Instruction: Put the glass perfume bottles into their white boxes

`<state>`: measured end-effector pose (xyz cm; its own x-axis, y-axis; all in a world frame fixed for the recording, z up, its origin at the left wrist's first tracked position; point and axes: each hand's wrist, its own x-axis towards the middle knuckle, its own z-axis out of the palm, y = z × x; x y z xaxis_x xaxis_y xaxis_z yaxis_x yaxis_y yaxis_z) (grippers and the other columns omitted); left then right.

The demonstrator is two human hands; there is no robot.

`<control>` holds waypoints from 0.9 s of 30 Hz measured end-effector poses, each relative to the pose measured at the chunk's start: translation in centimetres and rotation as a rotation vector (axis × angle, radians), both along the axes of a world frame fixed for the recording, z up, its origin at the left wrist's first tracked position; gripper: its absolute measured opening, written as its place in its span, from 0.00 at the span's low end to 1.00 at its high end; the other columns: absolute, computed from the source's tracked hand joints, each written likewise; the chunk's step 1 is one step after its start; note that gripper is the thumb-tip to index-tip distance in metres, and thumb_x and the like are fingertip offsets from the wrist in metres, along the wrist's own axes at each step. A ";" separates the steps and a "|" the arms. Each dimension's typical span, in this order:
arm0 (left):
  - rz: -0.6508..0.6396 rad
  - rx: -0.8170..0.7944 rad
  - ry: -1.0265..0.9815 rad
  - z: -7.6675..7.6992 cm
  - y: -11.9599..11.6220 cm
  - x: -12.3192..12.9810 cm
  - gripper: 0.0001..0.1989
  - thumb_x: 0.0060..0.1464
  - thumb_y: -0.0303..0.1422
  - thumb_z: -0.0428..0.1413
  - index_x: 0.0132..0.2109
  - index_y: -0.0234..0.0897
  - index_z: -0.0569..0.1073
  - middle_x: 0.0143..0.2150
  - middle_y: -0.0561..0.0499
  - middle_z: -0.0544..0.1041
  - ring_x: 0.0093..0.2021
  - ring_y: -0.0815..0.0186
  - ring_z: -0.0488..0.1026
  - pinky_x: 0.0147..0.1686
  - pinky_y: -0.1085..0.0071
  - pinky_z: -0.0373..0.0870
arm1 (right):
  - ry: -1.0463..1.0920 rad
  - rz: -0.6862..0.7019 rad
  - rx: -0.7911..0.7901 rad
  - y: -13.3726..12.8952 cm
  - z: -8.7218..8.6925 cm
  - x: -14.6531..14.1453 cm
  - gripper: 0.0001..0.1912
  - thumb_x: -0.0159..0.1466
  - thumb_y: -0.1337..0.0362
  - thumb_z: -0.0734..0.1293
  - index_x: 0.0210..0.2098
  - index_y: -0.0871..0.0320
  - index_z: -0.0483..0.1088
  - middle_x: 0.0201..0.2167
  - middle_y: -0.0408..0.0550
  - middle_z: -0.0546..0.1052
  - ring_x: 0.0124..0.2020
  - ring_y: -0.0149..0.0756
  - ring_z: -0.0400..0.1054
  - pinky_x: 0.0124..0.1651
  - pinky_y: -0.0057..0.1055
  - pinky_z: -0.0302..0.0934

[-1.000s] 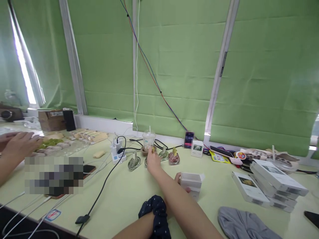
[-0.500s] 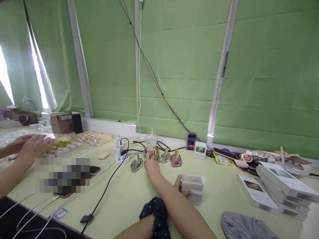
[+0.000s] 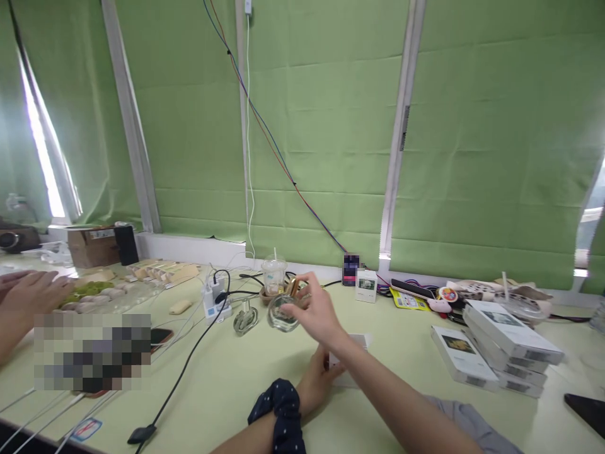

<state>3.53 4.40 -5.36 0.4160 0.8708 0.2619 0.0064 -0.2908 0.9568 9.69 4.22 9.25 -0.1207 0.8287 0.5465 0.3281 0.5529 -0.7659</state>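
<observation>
My right hand [image 3: 314, 309] reaches across my left arm. Between its thumb and fingers is a glass perfume bottle [image 3: 282, 320] with a gold top, apparently lifted just off the table. Another glass perfume bottle [image 3: 245, 320] stands to its left. My left hand [image 3: 317, 378], below a dark dotted scrunchie on the wrist, grips a small white box [image 3: 348, 378]. My right forearm covers much of that box. Behind the bottles is a clear plastic cup with a straw [image 3: 274, 274]. The other bottles are hidden behind my right hand.
White boxes [image 3: 510, 328] are stacked at the right, and a small white box [image 3: 366, 287] stands near the wall. A power strip [image 3: 215, 306] with cables lies left of the bottles. Another person's hands [image 3: 35, 296] work at the far left. Grey cloth [image 3: 466, 419] lies front right.
My right hand has closed on a perfume bottle and drawn it back toward me and the box. The camera view has turned slightly right.
</observation>
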 end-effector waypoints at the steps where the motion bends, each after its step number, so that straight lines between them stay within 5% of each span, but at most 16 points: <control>1: -0.027 0.005 -0.022 0.2 -0.1 0.2 0.26 0.50 0.44 0.58 0.54 0.41 0.64 0.51 0.44 0.74 0.53 0.49 0.67 0.53 0.55 0.62 | 0.081 0.019 0.030 -0.5 0.3 2.0 0.25 0.53 0.60 0.70 0.48 0.52 0.59 0.31 0.41 0.71 0.25 0.31 0.69 0.28 0.26 0.63; 8: -0.113 0.004 -0.090 1.1 -0.2 0.4 0.25 0.54 0.41 0.57 0.56 0.41 0.58 0.49 0.47 0.74 0.51 0.59 0.69 0.51 0.64 0.62 | 0.347 0.026 0.058 -0.4 -2.3 11.6 0.27 0.52 0.59 0.71 0.46 0.54 0.57 0.33 0.43 0.72 0.26 0.30 0.71 0.31 0.28 0.67; 14: -0.126 0.037 -0.075 1.4 0.1 0.3 0.25 0.55 0.41 0.56 0.57 0.42 0.59 0.54 0.47 0.72 0.56 0.57 0.66 0.53 0.64 0.61 | 0.305 0.031 0.063 -0.5 -4.7 12.1 0.27 0.52 0.61 0.71 0.47 0.55 0.57 0.33 0.43 0.73 0.29 0.33 0.72 0.34 0.31 0.69; 21: -0.103 0.042 -0.056 1.5 0.2 0.4 0.27 0.55 0.42 0.56 0.58 0.42 0.59 0.56 0.46 0.70 0.56 0.56 0.65 0.53 0.64 0.61 | -0.043 -0.037 0.335 -0.8 -5.2 12.5 0.23 0.55 0.64 0.70 0.48 0.55 0.63 0.37 0.46 0.74 0.36 0.33 0.70 0.40 0.32 0.68; 27: -0.102 0.011 -0.065 2.2 0.0 0.6 0.30 0.49 0.39 0.61 0.57 0.42 0.59 0.50 0.47 0.74 0.51 0.56 0.69 0.50 0.62 0.64 | -0.218 -0.046 0.310 -1.1 -5.2 13.1 0.23 0.55 0.64 0.70 0.49 0.53 0.63 0.38 0.44 0.74 0.34 0.31 0.70 0.38 0.28 0.66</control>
<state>4.10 4.40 -3.20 0.4839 0.8220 0.3001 -0.0854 -0.2970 0.9511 22.80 3.13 4.02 -0.2288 0.6352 0.7377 0.4947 0.7285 -0.4739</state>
